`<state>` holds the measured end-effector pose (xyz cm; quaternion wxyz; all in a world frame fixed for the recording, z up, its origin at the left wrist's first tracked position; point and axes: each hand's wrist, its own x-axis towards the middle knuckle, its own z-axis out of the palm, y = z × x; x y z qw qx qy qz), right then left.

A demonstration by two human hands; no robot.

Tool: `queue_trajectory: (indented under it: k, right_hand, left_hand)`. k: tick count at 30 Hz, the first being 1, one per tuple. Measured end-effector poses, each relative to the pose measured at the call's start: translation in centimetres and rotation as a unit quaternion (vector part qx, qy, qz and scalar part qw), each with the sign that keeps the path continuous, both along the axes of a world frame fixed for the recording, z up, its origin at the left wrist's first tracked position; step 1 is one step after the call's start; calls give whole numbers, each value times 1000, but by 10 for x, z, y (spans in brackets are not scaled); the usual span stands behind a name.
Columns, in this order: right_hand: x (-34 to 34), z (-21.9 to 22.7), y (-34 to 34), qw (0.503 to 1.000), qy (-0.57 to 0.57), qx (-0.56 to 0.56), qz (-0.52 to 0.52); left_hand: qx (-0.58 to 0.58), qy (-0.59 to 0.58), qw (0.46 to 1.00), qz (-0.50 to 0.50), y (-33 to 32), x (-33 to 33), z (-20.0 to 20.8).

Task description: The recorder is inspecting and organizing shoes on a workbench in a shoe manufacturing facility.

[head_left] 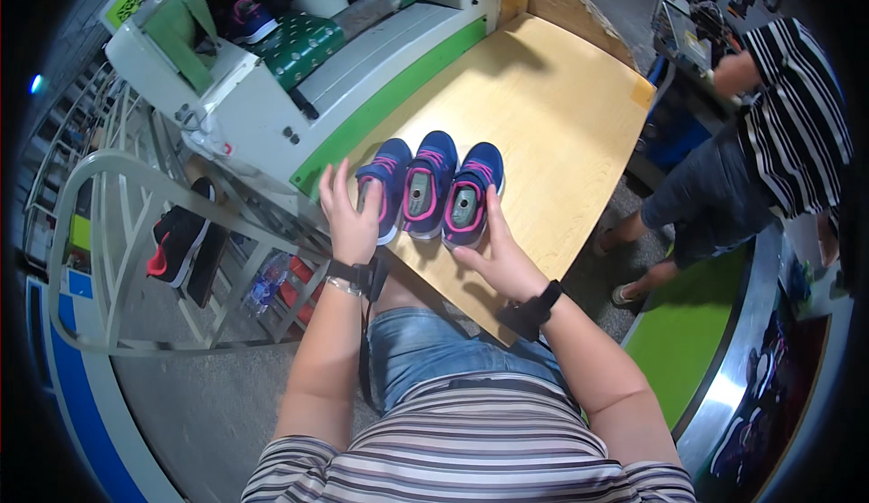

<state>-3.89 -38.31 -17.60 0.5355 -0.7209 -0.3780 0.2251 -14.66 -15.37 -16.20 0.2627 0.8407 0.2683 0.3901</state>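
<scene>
Three navy sneakers with pink laces and pink collar lining stand side by side near the table's near-left edge, toes pointing away from me. My left hand [349,218] is open, fingers spread, its thumb against the left sneaker [391,166]. The middle sneaker [434,161] stands between the other two, touched by neither hand. My right hand [503,263] is open too, its fingers stretched along the outer side of the right sneaker [482,166] and its thumb near the heel. Both hands flank the row without closing round a shoe.
The sneakers stand on a light wooden table [552,95]. Beyond its left side is a white machine with a green conveyor belt [303,46] carrying more shoes. A metal rack [100,258] holds a black shoe [181,231] at left. A co-worker [769,132] stands at right beside a green surface [688,349].
</scene>
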Motion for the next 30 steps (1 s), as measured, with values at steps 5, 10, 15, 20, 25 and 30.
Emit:
queue_trajectory:
  k: [5,10,15,20,25,30]
  right_hand:
    - [0,8,16,977,186,81,-63]
    - [-1,5,17,991,112,21,-74]
    - [-7,-5,28,988,86,54,-117]
    - [2,-21,42,985,-15,19,-169]
    - [38,-9,26,989,43,-65,-129]
    - [105,41,31,951,-240,-30,-195]
  left_hand:
    - [-292,-61,951,-78,7,-13,-34]
    - [-144,-32,989,1,18,18,-29]
    - [-243,-29,962,-120,18,31,-26]
    - [-307,3,941,-141,21,7,-19]
    - [-38,7,995,-89,4,18,22]
    - [124,179,964,-153,-20,46,24]
